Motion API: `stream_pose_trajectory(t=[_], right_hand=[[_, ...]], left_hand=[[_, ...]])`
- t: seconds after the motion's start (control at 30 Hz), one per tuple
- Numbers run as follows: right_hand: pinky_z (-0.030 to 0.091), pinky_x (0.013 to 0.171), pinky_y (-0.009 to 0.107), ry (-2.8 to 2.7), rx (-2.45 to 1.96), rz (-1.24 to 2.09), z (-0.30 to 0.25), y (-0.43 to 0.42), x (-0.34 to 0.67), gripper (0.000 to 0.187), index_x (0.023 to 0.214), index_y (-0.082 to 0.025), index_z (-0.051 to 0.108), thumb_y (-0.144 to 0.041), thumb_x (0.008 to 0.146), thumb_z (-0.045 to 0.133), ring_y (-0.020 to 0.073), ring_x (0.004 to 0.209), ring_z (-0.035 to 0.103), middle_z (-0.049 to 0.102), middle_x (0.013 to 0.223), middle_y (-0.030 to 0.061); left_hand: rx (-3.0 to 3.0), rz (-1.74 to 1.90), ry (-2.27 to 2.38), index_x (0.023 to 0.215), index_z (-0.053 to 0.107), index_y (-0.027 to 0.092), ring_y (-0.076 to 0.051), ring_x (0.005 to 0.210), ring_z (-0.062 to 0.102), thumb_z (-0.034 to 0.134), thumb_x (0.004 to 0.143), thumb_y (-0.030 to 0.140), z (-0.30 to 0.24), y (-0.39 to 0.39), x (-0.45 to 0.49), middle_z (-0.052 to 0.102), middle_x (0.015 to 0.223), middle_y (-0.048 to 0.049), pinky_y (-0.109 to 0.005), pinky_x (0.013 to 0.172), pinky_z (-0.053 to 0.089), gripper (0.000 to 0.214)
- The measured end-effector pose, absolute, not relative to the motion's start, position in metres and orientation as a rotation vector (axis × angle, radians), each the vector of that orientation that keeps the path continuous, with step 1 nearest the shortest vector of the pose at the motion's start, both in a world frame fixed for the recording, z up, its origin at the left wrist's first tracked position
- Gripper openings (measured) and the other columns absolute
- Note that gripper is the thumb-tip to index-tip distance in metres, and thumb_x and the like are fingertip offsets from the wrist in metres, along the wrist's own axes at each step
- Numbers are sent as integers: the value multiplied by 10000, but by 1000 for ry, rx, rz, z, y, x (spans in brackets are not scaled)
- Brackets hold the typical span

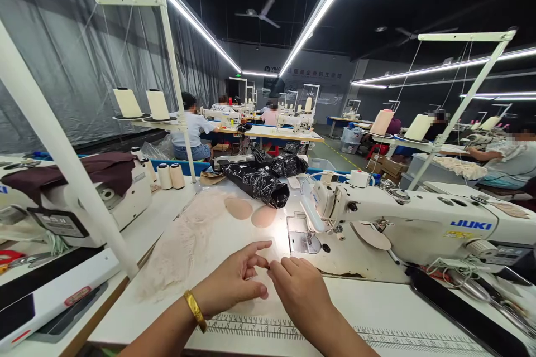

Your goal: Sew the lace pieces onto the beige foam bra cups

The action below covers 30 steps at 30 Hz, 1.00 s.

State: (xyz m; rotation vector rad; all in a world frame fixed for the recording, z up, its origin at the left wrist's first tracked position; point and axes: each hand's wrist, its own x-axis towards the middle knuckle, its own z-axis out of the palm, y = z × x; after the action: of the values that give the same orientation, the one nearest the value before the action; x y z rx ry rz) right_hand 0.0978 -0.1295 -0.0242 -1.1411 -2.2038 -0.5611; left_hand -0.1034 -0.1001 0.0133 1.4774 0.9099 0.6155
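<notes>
My left hand (234, 279), with a gold bracelet (195, 310) at its wrist, hovers over the table's front middle. Its thumb and index finger are spread apart, and another fingertip meets my right hand (301, 290). The right hand's fingers are pressed together; a tiny dark bit shows at their tips, too small to name. Beneath both hands lies a pale, thin fabric piece (247, 307). Beyond them rest two beige oval pieces, one on the left (238, 207) and one on the right (263, 216). The sewing machine's presser foot (310, 239) is just right of these.
A white JUKI sewing machine (402, 223) fills the right side. Black plastic bags (255, 178) lie at the back, sheer lace fabric (180, 240) at left. A printed ruler (259, 328) runs along the front edge. Scissors (473, 284) lie at right. Other people sit farther off.
</notes>
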Motion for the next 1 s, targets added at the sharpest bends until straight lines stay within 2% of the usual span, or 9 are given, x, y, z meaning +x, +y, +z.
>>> stream_pose_trajectory(t=[0.13, 0.2, 0.27, 0.37, 0.43, 0.6, 0.77, 0.9, 1.0], right_hand=[[263, 581, 314, -2215, -1326, -570, -32, -140, 149, 308, 768, -240, 526, -185, 1045, 404, 177, 532, 518, 588, 623, -6], [335, 613, 313, -2186, -1394, -574, -40, -145, 191, 305, 822, -239, 561, -234, 1070, 384, 194, 588, 581, 636, 670, 11], [360, 613, 333, -2126, -1511, -623, -49, -150, 228, 284, 914, -233, 620, -277, 1068, 385, 220, 596, 589, 668, 702, 35], [441, 738, 417, -2036, -1596, -618, -51, -152, 248, 256, 1081, -223, 678, -334, 1036, 452, 333, 891, 650, 725, 1023, 137], [467, 801, 448, -2042, -1581, -377, -43, -148, 233, 246, 1158, -219, 669, -328, 1028, 490, 343, 991, 631, 697, 1124, 146], [452, 724, 363, -1946, -1618, 357, -26, -123, 164, 224, 798, -216, 591, -247, 1010, 525, 247, 827, 595, 629, 873, 54], [411, 697, 310, -1907, -1511, 475, -33, -96, 137, 188, 759, -217, 521, -102, 843, 645, 209, 792, 555, 598, 820, 5], [407, 662, 295, -1826, -1359, 611, -40, -90, 138, 166, 796, -233, 467, -139, 922, 521, 188, 727, 537, 563, 776, -12], [393, 615, 289, -1716, -1281, 726, -45, -90, 140, 94, 875, -241, 477, -245, 969, 491, 179, 666, 519, 533, 740, -29]], left_hand=[[1863, 889, 1334, 1373, 637, 312, -218, 787, 607, 681, 801, 283, 54, -87, -161, 740, 1151, -43, -287, 639, 481, 575], [2058, 1297, 1606, 1301, 700, 306, -340, 1092, 615, 755, 773, 402, 72, -79, -188, 708, 1289, -54, -318, 723, 515, 539], [2191, 1397, 1646, 1273, 714, 313, -376, 1219, 583, 709, 835, 469, 75, -74, -196, 698, 1331, -47, -382, 886, 519, 465], [2419, 1106, 1340, 1264, 709, 309, -329, 1222, 611, 578, 958, 392, 48, -74, -169, 717, 1299, -57, -446, 1083, 443, 342], [2554, 800, 1124, 1300, 684, 289, -327, 1291, 567, 542, 971, 288, 22, -80, -137, 645, 1412, -80, -472, 1107, 431, 358], [2695, 329, 968, 1058, 700, 235, -306, 1048, 624, 554, 898, 130, -10, -108, -81, 695, 1165, -102, -479, 952, 491, 241], [2537, 240, 968, 1051, 723, 256, -296, 1016, 645, 687, 856, 225, 8, -123, -84, 693, 1176, -84, -395, 876, 511, 200], [2417, 429, 1002, 1081, 743, 253, -249, 915, 716, 623, 949, 375, 23, -80, -91, 764, 1026, -48, -351, 840, 540, 217], [2494, 624, 1237, 1147, 719, 205, -327, 1173, 640, 582, 963, 278, 22, -26, -80, 727, 1217, -120, -475, 1039, 476, 241]])
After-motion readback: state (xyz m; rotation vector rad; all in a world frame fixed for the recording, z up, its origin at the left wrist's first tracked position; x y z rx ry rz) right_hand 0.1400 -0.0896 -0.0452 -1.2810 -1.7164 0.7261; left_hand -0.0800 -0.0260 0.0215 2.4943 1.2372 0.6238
